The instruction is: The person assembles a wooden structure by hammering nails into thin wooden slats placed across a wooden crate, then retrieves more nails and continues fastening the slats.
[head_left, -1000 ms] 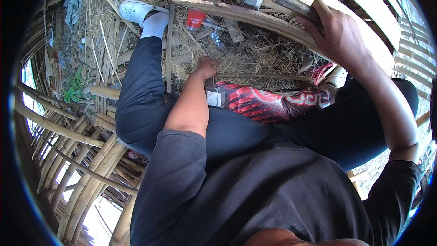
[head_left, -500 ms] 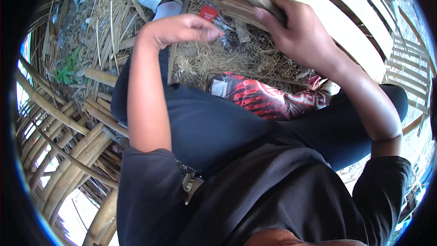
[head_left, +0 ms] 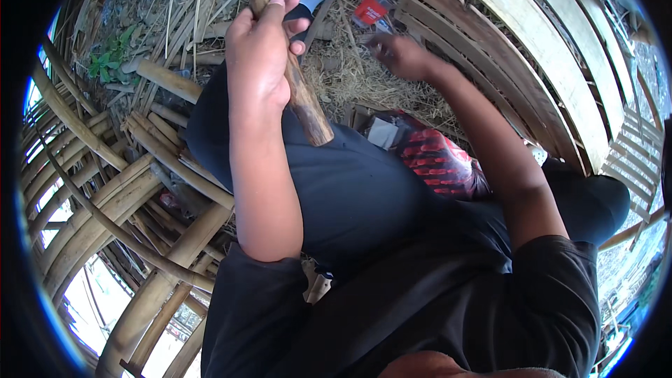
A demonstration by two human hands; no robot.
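The wooden handle (head_left: 302, 91) slants across your left side: its cut butt end (head_left: 320, 133) shows over your dark trousers (head_left: 350, 182), and its other end leaves the upper edge of the view, so whatever it carries there cannot be seen. Whether the butt touches your leg is unclear. Expect it to be stiff and tough, with no give under your fingers and little risk of breaking. It looks thick enough to have some weight; the balance is hard to judge with one end hidden. The bare wood seems fairly smooth, so a loose grip might let it twist or slide. The exposed length between your hand and the butt offers the clearest place to take hold.

Your left hand (head_left: 255, 56) is wrapped round the handle above that length, thumb laid along the wood and fingertips showing on its right side. The left forearm rises almost straight from the sleeve.

Your right hand (head_left: 406, 56) hangs apart from the handle, the forearm angling up and leftward. Its fingers look partly bent, but blur and shadow mean you cannot tell how far they close or whether they hold anything. Near it lie a red packet (head_left: 371, 10) and straw (head_left: 336, 63); wooden slats (head_left: 518, 49) stand to its right, and red-and-black printed fabric (head_left: 437, 161) lies below.
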